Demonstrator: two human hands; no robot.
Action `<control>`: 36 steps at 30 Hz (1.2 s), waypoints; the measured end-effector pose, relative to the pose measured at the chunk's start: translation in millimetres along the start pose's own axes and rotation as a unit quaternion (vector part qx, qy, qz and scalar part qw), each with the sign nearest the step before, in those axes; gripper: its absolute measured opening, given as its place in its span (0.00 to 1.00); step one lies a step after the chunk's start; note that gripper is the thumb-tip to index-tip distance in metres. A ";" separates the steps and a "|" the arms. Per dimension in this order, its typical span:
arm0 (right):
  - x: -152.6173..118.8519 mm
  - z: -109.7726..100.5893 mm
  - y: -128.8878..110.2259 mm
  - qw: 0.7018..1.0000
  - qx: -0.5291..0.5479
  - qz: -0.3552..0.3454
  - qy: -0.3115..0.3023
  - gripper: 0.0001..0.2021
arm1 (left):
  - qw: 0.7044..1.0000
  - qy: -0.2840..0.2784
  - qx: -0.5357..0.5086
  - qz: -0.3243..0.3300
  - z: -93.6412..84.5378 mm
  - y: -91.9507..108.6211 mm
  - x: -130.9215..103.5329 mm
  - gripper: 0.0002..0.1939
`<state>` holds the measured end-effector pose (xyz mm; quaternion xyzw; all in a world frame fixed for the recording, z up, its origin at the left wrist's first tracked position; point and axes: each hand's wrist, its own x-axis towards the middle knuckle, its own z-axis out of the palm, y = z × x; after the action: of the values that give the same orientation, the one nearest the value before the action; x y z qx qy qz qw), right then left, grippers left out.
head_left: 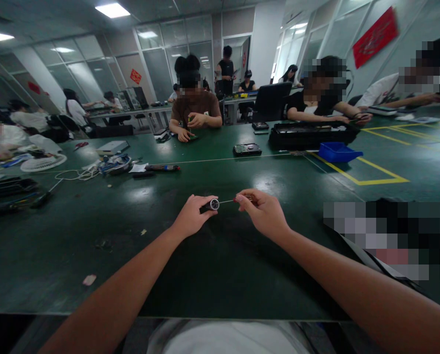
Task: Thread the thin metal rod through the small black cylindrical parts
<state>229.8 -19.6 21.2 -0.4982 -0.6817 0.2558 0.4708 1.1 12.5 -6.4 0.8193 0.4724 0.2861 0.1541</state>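
Observation:
My left hand is closed around a short black cylinder with a silvery ring at its open end, which faces me and to the right. In my right hand is a thin screwdriver, pinched between thumb and fingers. Its slim metal shaft points left, and a red part shows at the fingertips. The shaft's tip reaches the rim of the cylinder; whether it goes inside I cannot make out. Both hands are above the green table, and my right fingers hide most of the screwdriver's handle.
Beyond my hands lie a hard drive, a blue tray and a black open housing. Cables and a pen-like tool are to the left. A blurred-out item rests at right. Co-workers sit across the table.

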 end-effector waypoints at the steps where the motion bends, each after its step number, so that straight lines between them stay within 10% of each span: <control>1: 0.0 -0.1 -0.1 1.000 -0.003 0.001 0.002 0.13 | 1.000 0.003 -0.001 -0.002 -0.2 0.1 0.0 0.21; 36: 2.4 -2.9 3.5 0.998 -0.066 0.017 -0.003 0.21 | 1.000 0.005 -0.006 0.013 -1.7 -4.6 -0.5 0.21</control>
<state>233.8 -16.4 20.5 -0.5389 -0.6897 0.2200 0.4307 -3.3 14.4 -7.6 0.8230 0.4610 0.2947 0.1527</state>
